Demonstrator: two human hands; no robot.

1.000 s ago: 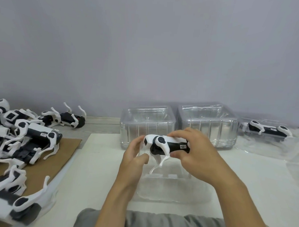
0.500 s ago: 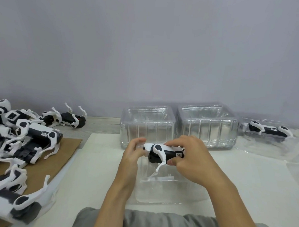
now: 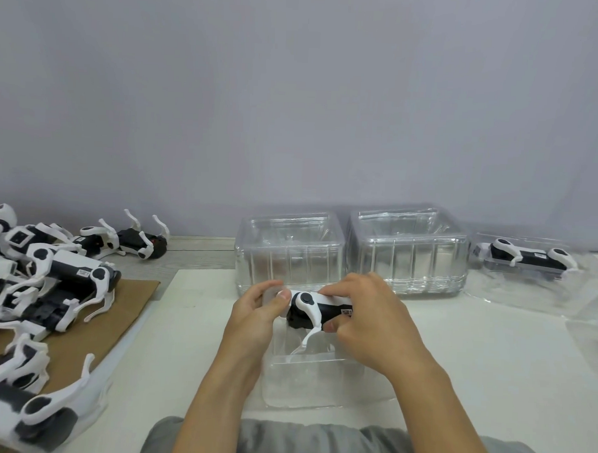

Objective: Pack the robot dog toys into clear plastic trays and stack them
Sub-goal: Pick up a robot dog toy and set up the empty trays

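White table (image 3: 490,354) under everything; grey wall (image 3: 296,89) behind it, well beyond both hands.

Far left of the left hand: brown cardboard sheet (image 3: 115,321) with a pile of loose robot dog toys (image 3: 48,284), black and white, lying on their sides and tangled. A few more loose dogs (image 3: 125,239) sit behind the cardboard, close to the wall.

Just behind the hands: two stacks of empty clear trays, left stack (image 3: 289,250) straight behind the left hand, right stack (image 3: 408,248) behind the right hand. The stacks stand side by side, almost touching.

Far right of the right hand: one packed tray (image 3: 525,267) with a dog already lying in it. More clear plastic (image 3: 588,324) at the right edge, too blurred to make out.

Directly below the hands: open clear tray (image 3: 318,381) flat on the table, nearest the person.

Held robot dog toy (image 3: 316,309) is over the far end of that tray, body about level, one white leg hanging down into it. Cannot tell if the leg touches the tray floor.

Left hand (image 3: 258,313): fingers curled round the toy's left end, thumb on the near side. Right hand (image 3: 372,318): pinching the toy's right end, index finger on top, thumb underneath beside the small label (image 3: 346,312).

Grey clothing (image 3: 315,446) at the bottom edge, below both forearms.
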